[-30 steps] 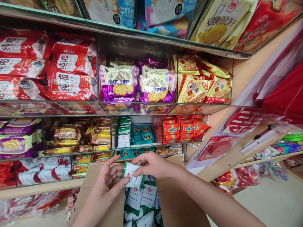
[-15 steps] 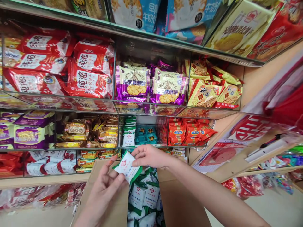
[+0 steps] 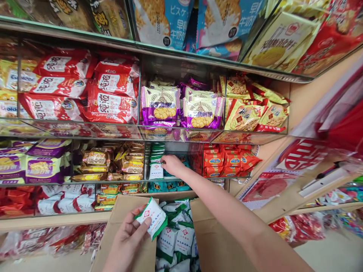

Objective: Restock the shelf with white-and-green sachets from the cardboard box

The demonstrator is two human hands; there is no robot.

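The white-and-green packet (image 3: 153,218) sits just above the left side of the open carton (image 3: 210,234), pinched between thumb and fingers of the left hand (image 3: 132,230). I judge a light hold on its edge the right one, since the plump wrapper looks easy to crease. Farther from me, beyond the carton's far edge, the right hand (image 3: 171,165) has its fingers curled, fingertips at the side of an upright stack (image 3: 156,169) of matching packets; I cannot tell whether they pinch it. There I would press gently, with the faces flush, so that the row does not lean.

Inside the carton, more of these packets (image 3: 184,240) lie loosely jumbled: soft, glossy pillows with green crimped ends. The carton itself is dull brown cardboard, its flaps splayed. Beyond it, shiny teal packets (image 3: 185,160) show behind the right hand, with blocky red packets (image 3: 227,164) to the right and crinkled golden-brown bars (image 3: 132,166) to the left.
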